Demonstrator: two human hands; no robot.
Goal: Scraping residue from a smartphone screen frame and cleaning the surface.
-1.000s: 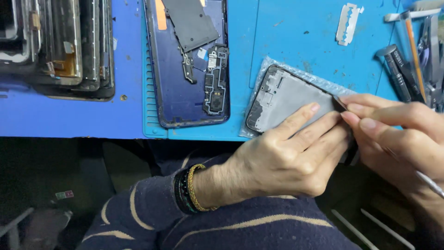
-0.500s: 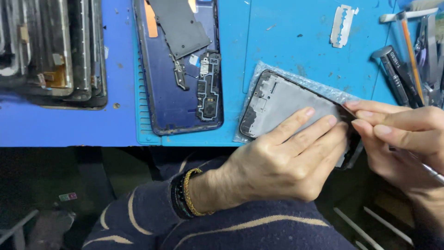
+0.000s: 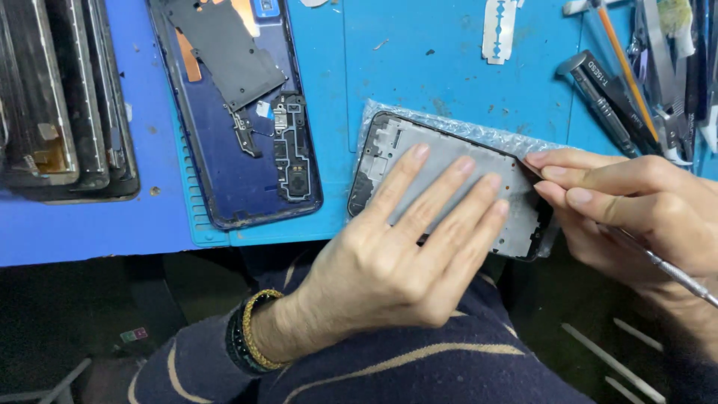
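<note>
While your right hand (image 3: 636,202) pinches a thin metal tool (image 3: 666,265) against the right end of the phone frame (image 3: 449,187), your left hand (image 3: 396,254) lies flat and open on it, fingers spread, pinning it down. The frame rests on bubble wrap (image 3: 479,133) at the blue mat's (image 3: 449,67) front edge, long axis running left to right, just left of the tool.

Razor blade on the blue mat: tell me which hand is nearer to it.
Right. The right hand lies just below and right of the razor blade; the left hand, flat on the phone frame, sits farther below it.
</note>
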